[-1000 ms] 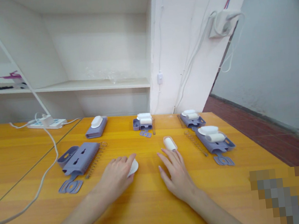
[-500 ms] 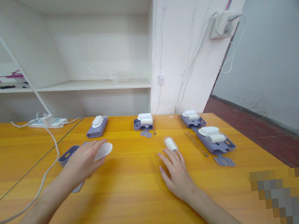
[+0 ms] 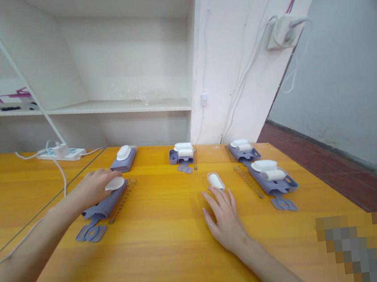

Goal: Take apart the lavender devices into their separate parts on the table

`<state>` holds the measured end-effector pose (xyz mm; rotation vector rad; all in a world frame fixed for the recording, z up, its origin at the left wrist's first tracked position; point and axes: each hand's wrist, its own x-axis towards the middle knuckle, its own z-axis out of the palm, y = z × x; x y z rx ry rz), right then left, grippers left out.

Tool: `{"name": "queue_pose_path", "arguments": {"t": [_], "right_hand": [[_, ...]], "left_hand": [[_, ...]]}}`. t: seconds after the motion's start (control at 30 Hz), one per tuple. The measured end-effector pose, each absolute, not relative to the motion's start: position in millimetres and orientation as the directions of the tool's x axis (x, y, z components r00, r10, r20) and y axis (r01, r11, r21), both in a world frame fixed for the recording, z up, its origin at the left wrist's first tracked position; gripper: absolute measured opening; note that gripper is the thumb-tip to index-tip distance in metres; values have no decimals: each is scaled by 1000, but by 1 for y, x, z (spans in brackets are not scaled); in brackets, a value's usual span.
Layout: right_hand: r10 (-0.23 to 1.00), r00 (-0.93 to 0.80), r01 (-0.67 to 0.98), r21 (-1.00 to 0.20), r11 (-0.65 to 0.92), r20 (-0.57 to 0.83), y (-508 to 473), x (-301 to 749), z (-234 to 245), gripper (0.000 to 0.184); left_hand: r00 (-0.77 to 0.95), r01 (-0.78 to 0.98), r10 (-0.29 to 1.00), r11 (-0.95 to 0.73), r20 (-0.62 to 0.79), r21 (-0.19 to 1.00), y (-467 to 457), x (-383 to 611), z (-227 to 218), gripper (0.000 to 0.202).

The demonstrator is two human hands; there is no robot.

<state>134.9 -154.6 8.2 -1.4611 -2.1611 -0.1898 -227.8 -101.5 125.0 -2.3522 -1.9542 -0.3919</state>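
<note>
My left hand [image 3: 95, 186] is closed on a white oval slotted plastic piece [image 3: 115, 183], which it holds at the upper end of a grey-purple plastic housing [image 3: 105, 207]. Whether the piece touches the housing I cannot tell. A coil spring [image 3: 123, 202] lies along the housing's right side, and a flat cut-out plastic part [image 3: 92, 233] is at its near end. My right hand [image 3: 226, 222] is open, fingers spread low over the table. Its fingertips are at the near edge of a pale oval piece with a white roller [image 3: 215, 181]; contact is unclear.
Similar grey-purple sets with white parts stand at the back left [image 3: 123, 159], back middle [image 3: 185, 152], back right [image 3: 243, 149] and right [image 3: 269, 177]. Another spring [image 3: 248, 182] lies by the right set. A power strip [image 3: 62, 153] with a cable sits at the back left.
My left hand has moved left and slightly up with the white oval piece, bringing it over the housing, whose spring and cut-out part now show. My right hand has hardly moved.
</note>
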Motion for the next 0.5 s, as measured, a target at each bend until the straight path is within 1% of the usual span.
{"name": "queue_pose_path", "arguments": {"t": [0.1,0.2,0.27,0.33,0.4,0.5], "right_hand": [[832,-190,933,-169,318,522,-150,140,7,43],[840,-86,961,-178,212,535,-145,147,3,46],[851,-49,965,-197,176,524,-141,151,0,47],[863,-54,956,-223,190,503,-138,154,-3,46],[867,-94,935,-256,246,489,-137,154,-4,45],[859,-193,872,-318,372,474,-141,151,-1,43]], "left_hand": [[251,965,958,-259,140,46,-106,-224,128,35],[272,961,951,-277,147,14,-103,-230,125,38],[280,960,949,-281,147,-15,-98,-236,118,39],[277,961,948,-271,156,-60,-94,-239,109,42],[283,957,943,-268,174,-107,-95,-234,101,44],[364,931,911,-348,193,-111,-111,-205,89,47]]}}
